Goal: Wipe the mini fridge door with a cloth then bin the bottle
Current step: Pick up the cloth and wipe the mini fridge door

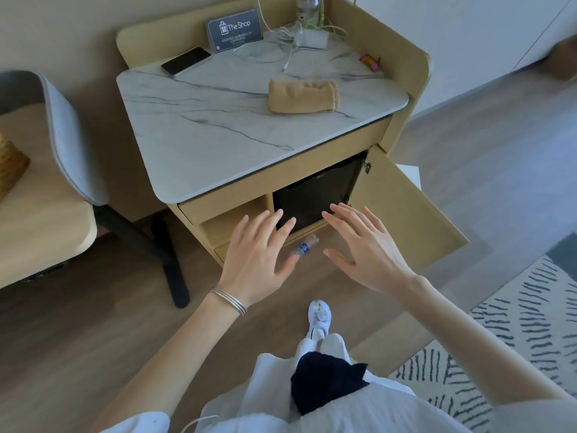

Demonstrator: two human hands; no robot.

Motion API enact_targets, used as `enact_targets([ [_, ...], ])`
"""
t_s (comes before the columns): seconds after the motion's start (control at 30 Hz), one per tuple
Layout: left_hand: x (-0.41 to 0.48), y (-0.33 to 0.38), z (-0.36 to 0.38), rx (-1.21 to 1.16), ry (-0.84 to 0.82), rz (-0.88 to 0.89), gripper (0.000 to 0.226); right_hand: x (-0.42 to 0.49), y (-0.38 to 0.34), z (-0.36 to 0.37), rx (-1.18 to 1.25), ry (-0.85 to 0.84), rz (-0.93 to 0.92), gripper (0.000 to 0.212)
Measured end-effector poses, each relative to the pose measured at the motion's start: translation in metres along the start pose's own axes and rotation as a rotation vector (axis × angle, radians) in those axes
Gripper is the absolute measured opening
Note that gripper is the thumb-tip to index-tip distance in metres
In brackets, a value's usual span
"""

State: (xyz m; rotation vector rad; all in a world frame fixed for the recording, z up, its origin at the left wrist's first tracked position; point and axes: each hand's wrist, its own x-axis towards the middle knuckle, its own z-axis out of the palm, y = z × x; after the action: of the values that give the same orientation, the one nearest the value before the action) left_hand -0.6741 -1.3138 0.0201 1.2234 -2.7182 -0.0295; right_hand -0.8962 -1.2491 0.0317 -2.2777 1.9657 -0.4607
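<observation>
The black mini fridge door [315,195] shows inside the wooden cabinet, whose door [406,207] is swung wide to the right. A rolled tan cloth [303,95] lies on the marble top [203,120]. A clear plastic bottle [304,245] with a blue label lies on its side on the floor in front of the fridge. My left hand [259,257] and my right hand [365,248] hover above the floor on either side of the bottle, fingers spread, holding nothing.
A phone [185,60], a "The Shop" sign [234,30], white cables and a charger [307,39] and a small pink item [370,61] sit on the marble top. A grey chair [68,135] and desk stand left. A patterned rug [515,323] lies right. My foot [319,318] is below.
</observation>
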Motion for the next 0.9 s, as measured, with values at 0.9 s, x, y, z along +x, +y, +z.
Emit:
enact_targets([
  [0.9, 0.242, -0.067, 0.036, 0.002, -0.006, -0.148, 0.059, 0.243, 0.163, 0.002, 0.061, -0.058, -0.133, 0.059],
])
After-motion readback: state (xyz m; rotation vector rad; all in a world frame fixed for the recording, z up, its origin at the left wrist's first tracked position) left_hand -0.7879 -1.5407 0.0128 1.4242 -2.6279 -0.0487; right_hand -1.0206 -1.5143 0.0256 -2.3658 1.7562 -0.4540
